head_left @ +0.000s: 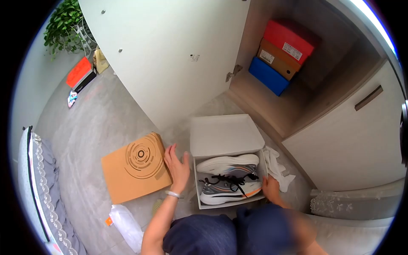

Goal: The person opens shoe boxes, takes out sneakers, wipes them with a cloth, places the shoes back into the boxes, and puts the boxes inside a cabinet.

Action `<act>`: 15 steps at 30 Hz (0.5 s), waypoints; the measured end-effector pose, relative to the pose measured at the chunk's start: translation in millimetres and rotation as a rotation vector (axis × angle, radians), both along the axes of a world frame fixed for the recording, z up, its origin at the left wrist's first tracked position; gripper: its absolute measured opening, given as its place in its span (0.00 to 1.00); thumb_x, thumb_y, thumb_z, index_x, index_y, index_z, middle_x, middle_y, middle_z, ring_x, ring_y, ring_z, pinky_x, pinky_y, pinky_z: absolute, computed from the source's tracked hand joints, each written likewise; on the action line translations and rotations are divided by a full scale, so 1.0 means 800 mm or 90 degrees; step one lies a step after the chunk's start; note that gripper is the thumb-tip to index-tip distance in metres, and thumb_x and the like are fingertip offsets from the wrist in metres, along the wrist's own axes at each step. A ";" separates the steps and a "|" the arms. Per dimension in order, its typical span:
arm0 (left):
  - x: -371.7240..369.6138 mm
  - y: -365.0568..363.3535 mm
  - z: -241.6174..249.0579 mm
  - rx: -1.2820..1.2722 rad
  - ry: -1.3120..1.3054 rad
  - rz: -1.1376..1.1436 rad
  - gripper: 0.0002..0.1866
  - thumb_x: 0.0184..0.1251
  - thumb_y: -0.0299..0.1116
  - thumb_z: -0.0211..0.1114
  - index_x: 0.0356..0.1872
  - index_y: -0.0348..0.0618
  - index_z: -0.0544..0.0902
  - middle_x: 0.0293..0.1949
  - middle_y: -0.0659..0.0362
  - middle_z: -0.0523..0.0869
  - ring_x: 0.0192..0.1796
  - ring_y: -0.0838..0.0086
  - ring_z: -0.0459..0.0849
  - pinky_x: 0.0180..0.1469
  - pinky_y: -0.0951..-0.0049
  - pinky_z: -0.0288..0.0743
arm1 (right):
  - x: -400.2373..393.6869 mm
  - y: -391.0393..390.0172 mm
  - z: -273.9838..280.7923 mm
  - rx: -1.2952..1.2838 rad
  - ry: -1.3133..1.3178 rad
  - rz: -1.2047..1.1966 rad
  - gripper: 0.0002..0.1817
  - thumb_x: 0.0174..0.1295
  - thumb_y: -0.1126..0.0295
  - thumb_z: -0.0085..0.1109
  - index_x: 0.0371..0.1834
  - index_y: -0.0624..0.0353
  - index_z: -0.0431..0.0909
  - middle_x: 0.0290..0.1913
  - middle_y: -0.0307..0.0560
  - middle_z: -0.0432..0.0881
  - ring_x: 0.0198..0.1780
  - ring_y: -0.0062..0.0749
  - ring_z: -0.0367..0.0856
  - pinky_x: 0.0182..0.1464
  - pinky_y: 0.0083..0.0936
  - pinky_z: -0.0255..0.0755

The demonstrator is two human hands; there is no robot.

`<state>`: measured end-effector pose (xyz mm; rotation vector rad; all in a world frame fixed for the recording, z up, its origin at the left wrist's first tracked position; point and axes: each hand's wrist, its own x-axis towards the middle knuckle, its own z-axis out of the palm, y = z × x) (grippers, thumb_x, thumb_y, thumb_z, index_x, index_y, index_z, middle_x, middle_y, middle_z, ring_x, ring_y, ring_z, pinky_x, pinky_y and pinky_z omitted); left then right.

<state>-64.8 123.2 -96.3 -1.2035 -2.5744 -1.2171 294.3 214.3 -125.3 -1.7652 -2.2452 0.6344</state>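
Note:
My left hand [178, 170] is open, its fingers stretched along the right side of a brown cardboard box [117, 174] printed with dark circular rings. My right hand [271, 189] has its fingers closed at the right wall of an open white shoebox [208, 205], low near its front corner. Inside lies a pair of sneakers: a grey shoe [217, 191] with black laces and an orange accent in front, and another shoe [227, 163] behind it with its white sole showing. The box's lid [225, 135] is folded back, away from me.
A cabinet door [170, 51] stands open ahead. Red [289, 36], brown [276, 57] and blue [267, 76] boxes are stacked inside the cabinet. White cloth [277, 168] lies right of the shoebox, a white wrapped bundle [127, 227] at lower left. An orange-and-black box [80, 72] sits by the wall.

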 end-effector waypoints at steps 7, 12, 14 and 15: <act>-0.006 0.024 -0.050 0.023 -0.704 -0.170 0.34 0.75 0.50 0.55 0.69 0.30 0.65 0.67 0.49 0.73 0.65 0.64 0.74 0.67 0.69 0.63 | 0.011 -0.007 -0.009 0.023 0.028 -0.020 0.13 0.66 0.66 0.53 0.42 0.68 0.79 0.32 0.68 0.82 0.36 0.66 0.81 0.40 0.54 0.74; 0.000 0.023 -0.044 0.135 -0.879 -0.217 0.31 0.77 0.49 0.51 0.68 0.33 0.69 0.67 0.55 0.75 0.66 0.74 0.73 0.67 0.72 0.61 | 0.011 -0.006 -0.021 0.033 0.041 -0.033 0.14 0.67 0.65 0.53 0.42 0.67 0.79 0.32 0.68 0.82 0.38 0.66 0.81 0.41 0.54 0.74; 0.012 0.020 -0.019 0.168 -0.872 -0.248 0.30 0.77 0.50 0.50 0.68 0.35 0.69 0.66 0.58 0.75 0.66 0.77 0.71 0.68 0.71 0.58 | 0.007 -0.008 -0.015 0.021 0.052 -0.066 0.14 0.67 0.65 0.53 0.42 0.67 0.79 0.32 0.68 0.82 0.38 0.66 0.81 0.42 0.55 0.73; 0.014 0.020 -0.018 0.167 -0.873 -0.250 0.30 0.77 0.50 0.50 0.68 0.35 0.69 0.66 0.58 0.75 0.66 0.77 0.71 0.68 0.71 0.58 | 0.008 -0.009 -0.013 0.008 0.061 -0.094 0.14 0.67 0.64 0.53 0.42 0.66 0.79 0.32 0.68 0.82 0.38 0.66 0.81 0.42 0.55 0.73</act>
